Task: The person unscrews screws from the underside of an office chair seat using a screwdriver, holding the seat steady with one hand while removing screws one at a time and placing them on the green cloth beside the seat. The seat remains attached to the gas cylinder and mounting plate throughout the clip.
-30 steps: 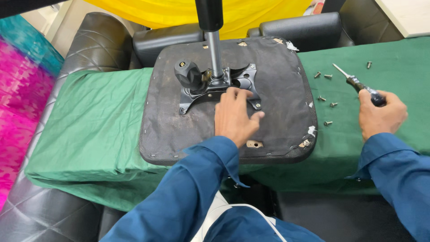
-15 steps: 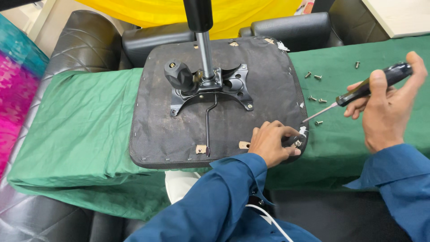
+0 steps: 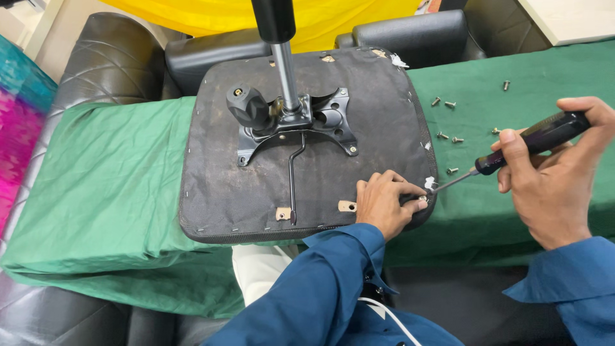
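My left hand [image 3: 383, 204] reaches forward from its blue sleeve and lies knuckles up on the near right corner of the upturned chair seat [image 3: 256, 186]. Its fingers are curled, fingertips pinching at a small screw [image 3: 423, 199] right at the seat's edge; that grip is closed on the screw as far as I can see, though the fingers hide most of it.

My right hand [image 3: 554, 186] is raised to the right, wrist bent, wrapped firmly around the black handle of a screwdriver [image 3: 512, 151]. The thin shaft slants down and left, and its tip meets the screw just beside my left fingertips.

The seat lies bottom up on a green cloth [image 3: 109, 192], its dark fabric stapled along the rim, torn with white tufts at the right edge. A black metal mounting plate [image 3: 333, 122] sits in the middle with a column [image 3: 285, 70] rising toward me, a round black knob [image 3: 246, 106] to its left and a bent lever [image 3: 293, 173] running toward the near edge.

To the right of the seat the cloth lies open, with loose screws [image 3: 451, 122] scattered well apart from my hands. To the left the cloth drapes wide and bare over black cushions [image 3: 109, 57]. Yellow cloth [image 3: 211, 13] hangs at the far side; pink and teal fabric [image 3: 16, 122] shows at the far left.
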